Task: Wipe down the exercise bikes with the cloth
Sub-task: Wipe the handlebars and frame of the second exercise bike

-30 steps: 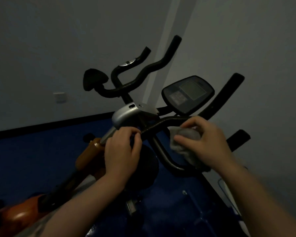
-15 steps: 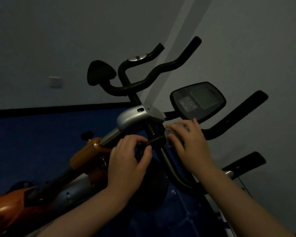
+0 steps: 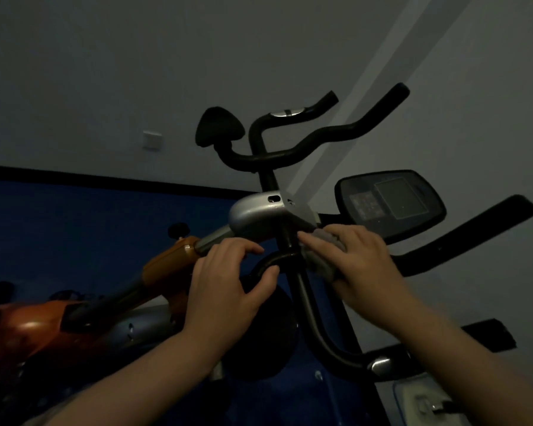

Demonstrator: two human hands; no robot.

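Head view: our right hand [image 3: 362,265] presses the cloth [image 3: 323,256] against the handlebar [image 3: 302,290] just below the console [image 3: 390,204]; left hand [image 3: 228,290] loosely clasps the bar. We should brace firmly and wrap the cloth around.

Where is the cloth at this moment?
The cloth is right of centre in the head view, under the right hand, pressed on the black handlebar just below the display.
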